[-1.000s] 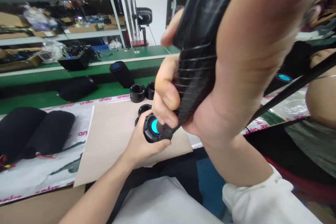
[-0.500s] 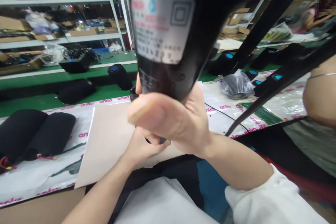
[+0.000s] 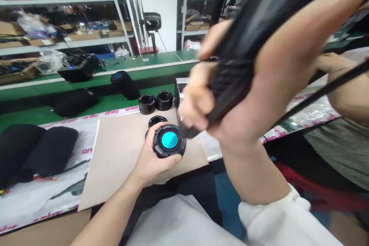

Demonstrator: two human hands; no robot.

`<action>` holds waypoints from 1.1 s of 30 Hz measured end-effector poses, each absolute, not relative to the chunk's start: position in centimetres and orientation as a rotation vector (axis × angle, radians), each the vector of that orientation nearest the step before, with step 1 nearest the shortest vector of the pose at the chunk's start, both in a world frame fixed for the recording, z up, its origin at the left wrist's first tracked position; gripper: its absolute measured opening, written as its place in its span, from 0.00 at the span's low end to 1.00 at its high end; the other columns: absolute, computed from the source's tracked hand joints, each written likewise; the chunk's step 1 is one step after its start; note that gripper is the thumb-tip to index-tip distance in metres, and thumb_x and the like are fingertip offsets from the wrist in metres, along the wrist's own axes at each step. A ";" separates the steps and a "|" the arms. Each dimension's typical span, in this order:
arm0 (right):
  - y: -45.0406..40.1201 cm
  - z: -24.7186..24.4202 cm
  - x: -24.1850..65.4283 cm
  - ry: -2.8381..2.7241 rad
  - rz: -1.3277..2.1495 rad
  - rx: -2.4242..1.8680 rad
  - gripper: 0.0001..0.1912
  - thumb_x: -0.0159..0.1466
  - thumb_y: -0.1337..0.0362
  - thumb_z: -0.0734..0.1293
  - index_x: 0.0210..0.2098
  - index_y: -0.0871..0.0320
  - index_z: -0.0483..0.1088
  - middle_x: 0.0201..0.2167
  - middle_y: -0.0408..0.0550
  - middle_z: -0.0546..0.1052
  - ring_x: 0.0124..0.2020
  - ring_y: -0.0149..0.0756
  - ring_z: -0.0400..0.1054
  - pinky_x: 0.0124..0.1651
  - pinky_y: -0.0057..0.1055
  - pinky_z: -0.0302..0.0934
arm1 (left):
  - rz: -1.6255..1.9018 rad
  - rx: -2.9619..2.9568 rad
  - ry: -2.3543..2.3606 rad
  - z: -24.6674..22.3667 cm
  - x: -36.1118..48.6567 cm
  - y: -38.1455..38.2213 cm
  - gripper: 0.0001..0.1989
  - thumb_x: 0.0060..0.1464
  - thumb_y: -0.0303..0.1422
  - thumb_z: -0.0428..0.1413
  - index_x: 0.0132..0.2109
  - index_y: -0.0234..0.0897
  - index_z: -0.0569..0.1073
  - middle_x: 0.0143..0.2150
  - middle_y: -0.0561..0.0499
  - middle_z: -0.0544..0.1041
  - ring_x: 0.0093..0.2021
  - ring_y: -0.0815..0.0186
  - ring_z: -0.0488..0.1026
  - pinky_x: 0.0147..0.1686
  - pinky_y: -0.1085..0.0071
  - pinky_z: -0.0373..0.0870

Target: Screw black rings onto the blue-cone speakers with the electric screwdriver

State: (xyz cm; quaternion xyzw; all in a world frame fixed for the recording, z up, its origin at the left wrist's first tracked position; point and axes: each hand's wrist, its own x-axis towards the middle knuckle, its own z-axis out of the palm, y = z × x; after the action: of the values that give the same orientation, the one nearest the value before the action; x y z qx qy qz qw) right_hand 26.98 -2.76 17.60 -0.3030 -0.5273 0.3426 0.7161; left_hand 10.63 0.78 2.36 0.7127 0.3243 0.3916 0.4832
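The left hand [image 3: 152, 157] cups a round black speaker end cap [image 3: 169, 141] with a teal centre, fingers curled under its rim and thumb hidden behind it, at about seven o'clock from the middle of the view. The cap lies face up, just above a sheet of beige card [image 3: 121, 165]. The right hand [image 3: 196, 100] is raised and wrapped closed around a long black cylinder [image 3: 245, 57], blurred, which slants from two o'clock down to the cap; its lower end sits beside the cap, though whether they touch is hard to tell. At eleven o'clock from the cap stand two black rings [image 3: 155, 102], with a third ring [image 3: 156, 121] just behind the cap. Further out at eleven o'clock, an upright speaker [image 3: 122, 85] stands on a green bench [image 3: 86, 103]. Two black padded rolls [image 3: 37, 152] lie at nine o'clock. A co-worker's forearm [image 3: 348, 88] enters at three o'clock.
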 end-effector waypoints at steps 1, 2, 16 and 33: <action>-2.1 17.1 28.1 -1.113 0.681 -0.593 0.19 0.67 0.38 0.69 0.37 0.46 0.69 0.18 0.33 0.65 0.13 0.31 0.56 0.15 0.32 0.54 | 0.955 1.728 0.766 2.5 10.6 0.7 0.41 0.45 0.43 0.73 0.63 0.42 0.68 0.59 0.42 0.80 0.59 0.45 0.80 0.56 0.51 0.80; -1.3 16.5 29.3 -1.048 0.561 -0.577 0.17 0.66 0.42 0.72 0.36 0.47 0.70 0.18 0.34 0.65 0.13 0.30 0.57 0.15 0.32 0.52 | 0.959 1.720 0.749 2.6 10.7 0.6 0.40 0.45 0.41 0.73 0.63 0.41 0.68 0.60 0.41 0.79 0.60 0.46 0.79 0.57 0.52 0.79; 3.9 8.4 34.0 -0.946 0.543 -0.852 0.22 0.62 0.48 0.78 0.33 0.51 0.62 0.16 0.32 0.68 0.10 0.29 0.58 0.12 0.28 0.50 | 0.983 1.687 0.730 2.6 10.9 0.7 0.40 0.44 0.39 0.73 0.62 0.40 0.68 0.61 0.40 0.78 0.61 0.46 0.78 0.58 0.54 0.77; 4.1 8.4 33.8 -0.951 0.396 -0.785 0.23 0.61 0.48 0.79 0.33 0.50 0.63 0.16 0.30 0.68 0.10 0.28 0.59 0.11 0.26 0.51 | 1.014 1.711 0.672 2.3 10.9 0.9 0.40 0.45 0.38 0.75 0.63 0.41 0.68 0.60 0.42 0.79 0.59 0.51 0.80 0.56 0.58 0.78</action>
State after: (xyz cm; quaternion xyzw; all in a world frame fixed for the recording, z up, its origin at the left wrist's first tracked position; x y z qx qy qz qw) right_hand 33.80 4.10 8.39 -0.3656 -0.4430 0.1847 0.7975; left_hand 10.87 0.94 2.34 0.7069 0.2774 0.4189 0.4978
